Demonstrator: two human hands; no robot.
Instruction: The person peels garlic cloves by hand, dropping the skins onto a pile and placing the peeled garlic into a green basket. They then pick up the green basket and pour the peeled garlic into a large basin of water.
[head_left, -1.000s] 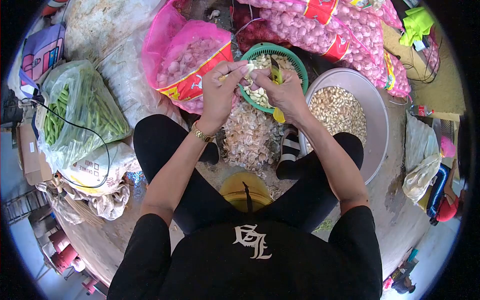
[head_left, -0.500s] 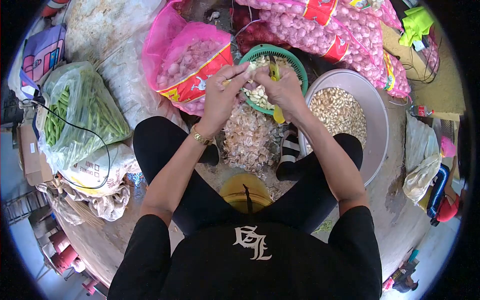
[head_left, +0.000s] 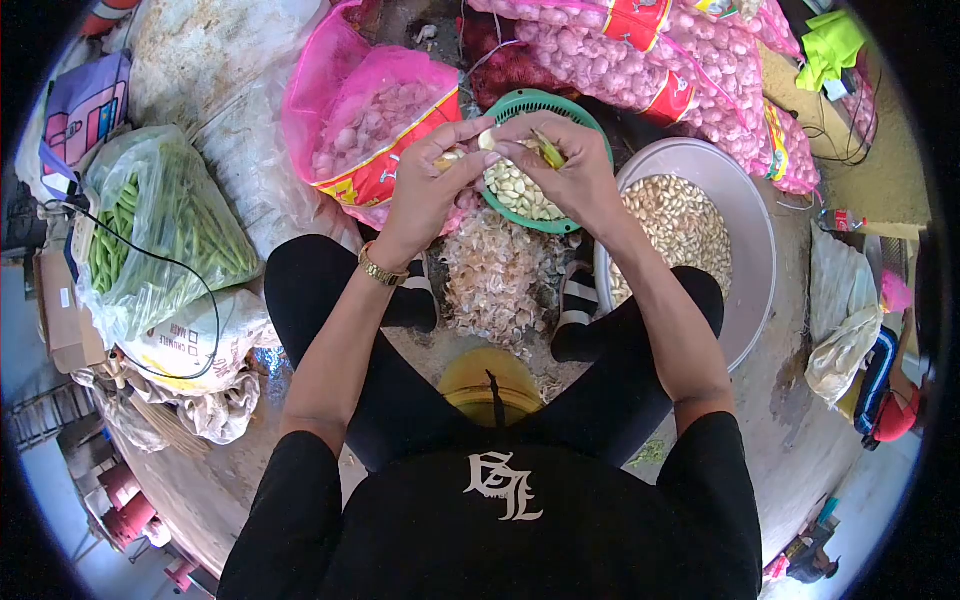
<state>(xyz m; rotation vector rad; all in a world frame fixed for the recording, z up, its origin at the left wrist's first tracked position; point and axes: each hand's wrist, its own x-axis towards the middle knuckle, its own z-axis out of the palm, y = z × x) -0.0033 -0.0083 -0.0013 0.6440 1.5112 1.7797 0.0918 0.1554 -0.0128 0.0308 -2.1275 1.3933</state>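
Garlic clove (head_left: pixel 487 139) is being pinched between the fingertips of the left hand (head_left: pixel 438 168) and right hand (head_left: pixel 568 168), above the green basket (head_left: pixel 535 100); the right is also clasping a yellow tool (head_left: pixel 550 153); a steady, light touch should be keeping it unbruised.

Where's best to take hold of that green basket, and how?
The green basket is probably best gripped at opposite rim edges, from above: its round lip rises above the cloves, and a dark red sack crowds its far side.

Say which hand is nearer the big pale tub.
Right: the right hand is left of the tub, above the green basket; the left hand is farther left, by the pink sack.
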